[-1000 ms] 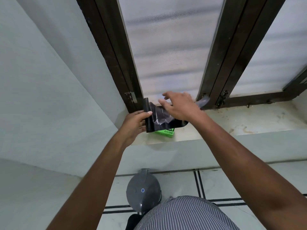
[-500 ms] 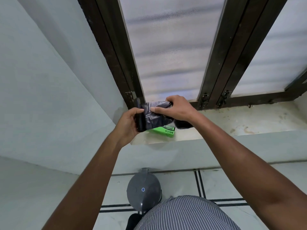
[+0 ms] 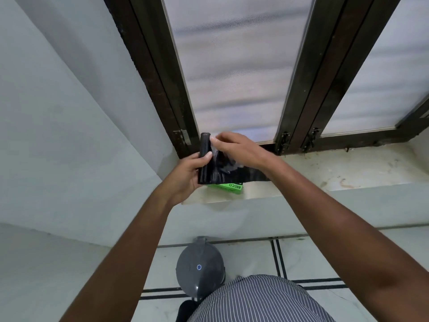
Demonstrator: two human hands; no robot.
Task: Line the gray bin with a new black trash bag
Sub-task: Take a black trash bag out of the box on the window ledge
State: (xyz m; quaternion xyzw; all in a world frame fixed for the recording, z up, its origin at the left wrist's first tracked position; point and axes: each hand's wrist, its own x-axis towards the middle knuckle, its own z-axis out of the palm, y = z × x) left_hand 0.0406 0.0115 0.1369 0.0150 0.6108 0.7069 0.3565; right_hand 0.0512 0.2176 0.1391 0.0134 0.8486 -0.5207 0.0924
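A roll of black trash bags point(image 3: 205, 159) is held upright above the window sill, and my left hand point(image 3: 188, 174) grips it from the left with the thumb across its front. My right hand point(image 3: 236, 148) pinches the loose black bag sheet point(image 3: 234, 173) near the roll's top; the sheet trails right under my wrist. The gray bin point(image 3: 199, 269), lid closed with a small blue dot on top, stands on the floor below, partly behind my striped shirt.
A green box point(image 3: 228, 188) lies on the stone window sill point(image 3: 336, 168) under the bag. Dark window frames point(image 3: 299, 89) with frosted panes rise behind. A white wall point(image 3: 58, 135) is on the left; the tiled floor point(image 3: 255, 259) has black lines.
The roll has turned more upright in my left hand. My right hand shifted left to the top of the roll and the loose sheet now hangs further out to the right.
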